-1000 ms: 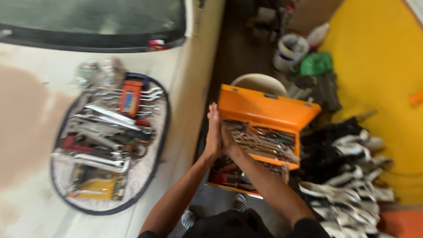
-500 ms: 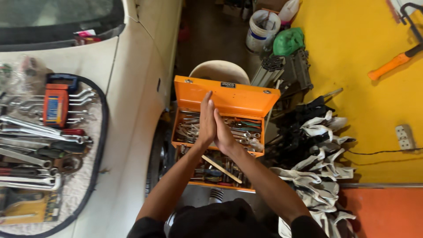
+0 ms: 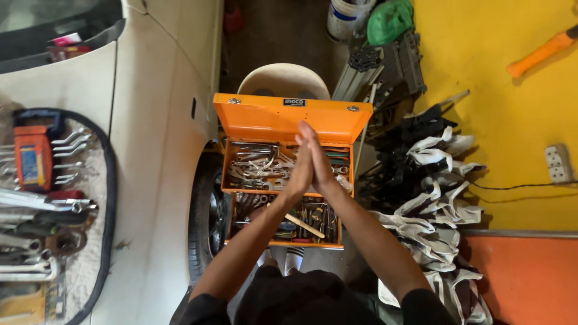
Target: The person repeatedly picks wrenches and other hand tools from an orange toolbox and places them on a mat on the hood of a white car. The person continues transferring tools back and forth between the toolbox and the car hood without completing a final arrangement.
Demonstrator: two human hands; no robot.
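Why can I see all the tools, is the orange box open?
Open: the toolbox lid is tipped back, tools showing.

Left hand (image 3: pixel 303 165) and right hand (image 3: pixel 319 164) pressed flat together, palm to palm, fingers extended — holding nothing. Directly beneath: open orange toolbox (image 3: pixel 288 117), lid upright, trays full of wrenches and pliers (image 3: pixel 259 168). White car (image 3: pixel 156 150) alongside — gloves (image 3: pixel 439 198) heaped opposite.

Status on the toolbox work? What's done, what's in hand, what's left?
Done: the orange toolbox is open, lid up, upper tray and lower compartment both full of tools; wrenches are laid out on a mat on the car. In hand: nothing; left hand and right hand are pressed palm to palm above the box. Left: no tool picked up yet.
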